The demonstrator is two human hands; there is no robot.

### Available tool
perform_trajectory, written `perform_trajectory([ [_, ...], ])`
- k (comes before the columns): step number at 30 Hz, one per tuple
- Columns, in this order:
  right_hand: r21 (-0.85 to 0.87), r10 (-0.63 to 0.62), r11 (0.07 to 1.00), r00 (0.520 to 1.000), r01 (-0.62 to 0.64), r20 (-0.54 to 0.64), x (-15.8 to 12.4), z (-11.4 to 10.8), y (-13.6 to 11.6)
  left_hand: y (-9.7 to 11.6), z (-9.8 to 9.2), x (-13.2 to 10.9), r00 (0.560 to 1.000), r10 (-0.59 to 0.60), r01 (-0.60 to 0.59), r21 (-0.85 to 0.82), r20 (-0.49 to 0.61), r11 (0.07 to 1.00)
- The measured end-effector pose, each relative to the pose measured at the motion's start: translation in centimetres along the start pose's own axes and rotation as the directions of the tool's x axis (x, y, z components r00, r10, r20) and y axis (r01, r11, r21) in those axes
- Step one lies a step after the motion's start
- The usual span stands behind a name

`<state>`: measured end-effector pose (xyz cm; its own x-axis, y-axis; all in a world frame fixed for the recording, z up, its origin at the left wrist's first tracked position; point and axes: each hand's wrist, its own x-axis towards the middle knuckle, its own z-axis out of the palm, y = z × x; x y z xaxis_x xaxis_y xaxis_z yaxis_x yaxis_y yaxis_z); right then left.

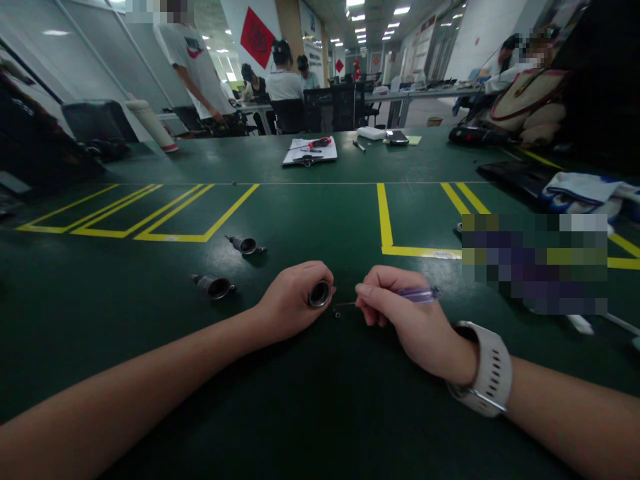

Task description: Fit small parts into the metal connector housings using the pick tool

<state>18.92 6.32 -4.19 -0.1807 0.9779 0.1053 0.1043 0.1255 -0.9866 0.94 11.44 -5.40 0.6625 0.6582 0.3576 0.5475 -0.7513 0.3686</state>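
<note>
My left hand (297, 297) is closed around a hollow metal part (319, 294), its round opening facing me. In my right hand (400, 307) is a small screwdriver (416, 295) with a clear purple handle. Its thin shaft points left, with the tip close to the metal part; whether they touch, I cannot tell. Just below the tip shows a tiny ring-shaped piece (337, 315). Left of my hands, two similar cup-shaped metal parts (219, 288) with tapered stems lie on their sides, the farther metal part (247, 246) behind the nearer one.
Yellow tape (170, 238) marks off areas on the green table (320, 213). Farther back lie a clipboard (310, 152) with a red-handled screwdriver (320, 142), a pen (359, 145) and a phone (397, 137). A blurred-out area and a cloth (583, 190) are at right. Several people are beyond.
</note>
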Motion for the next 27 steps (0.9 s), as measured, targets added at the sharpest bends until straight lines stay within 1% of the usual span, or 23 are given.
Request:
perform_trajectory([
  [3,-0.024,0.038,0.999,0.999,-0.038,0.021,0.02,0.07,0.14,-0.03,0.03,-0.05,1.000,0.007,-0.007,0.001,-0.008,1.000],
  [5,-0.027,0.037,0.999,0.998,-0.036,0.041,-0.04,0.04,0.16,-0.05,0.03,-0.07,1.000,0.009,-0.009,-0.008,-0.008,1.000],
  [7,-0.012,-0.007,1.000,1.000,0.007,0.021,-0.16,-0.06,0.13,-0.06,0.03,-0.07,1.000,0.001,-0.002,-0.016,-0.009,1.000],
  [9,0.015,-0.076,0.997,0.997,0.077,-0.020,-0.27,-0.17,0.05,-0.07,0.01,-0.07,1.000,-0.008,0.008,-0.025,-0.004,1.000],
  [11,0.024,-0.106,0.994,0.994,0.106,-0.017,-0.33,-0.18,-0.04,-0.05,-0.02,-0.04,1.000,-0.012,0.012,-0.041,0.003,0.999],
  [16,-0.043,-0.065,0.997,0.995,0.069,0.082,-0.27,0.11,-0.17,0.17,-0.16,0.09,0.999,-0.032,0.033,-0.052,0.024,0.998],
  [18,-0.032,-0.064,0.997,0.990,0.068,0.126,-0.22,0.15,-0.13,0.24,-0.22,0.09,0.999,-0.033,0.034,-0.047,0.023,0.998],
  [21,0.035,-0.044,0.999,0.983,0.039,0.181,-0.10,0.06,-0.02,0.24,-0.26,0.04,1.000,-0.016,0.017,-0.041,0.015,0.999],
  [24,0.096,-0.023,0.995,0.979,0.003,0.202,-0.02,-0.05,0.01,0.17,-0.23,0.01,1.000,-0.012,0.013,-0.040,0.016,0.999],
  [27,0.080,-0.043,0.996,0.985,0.030,0.166,-0.14,-0.09,-0.05,0.13,-0.17,0.06,1.000,-0.018,0.019,-0.038,0.024,0.999],
])
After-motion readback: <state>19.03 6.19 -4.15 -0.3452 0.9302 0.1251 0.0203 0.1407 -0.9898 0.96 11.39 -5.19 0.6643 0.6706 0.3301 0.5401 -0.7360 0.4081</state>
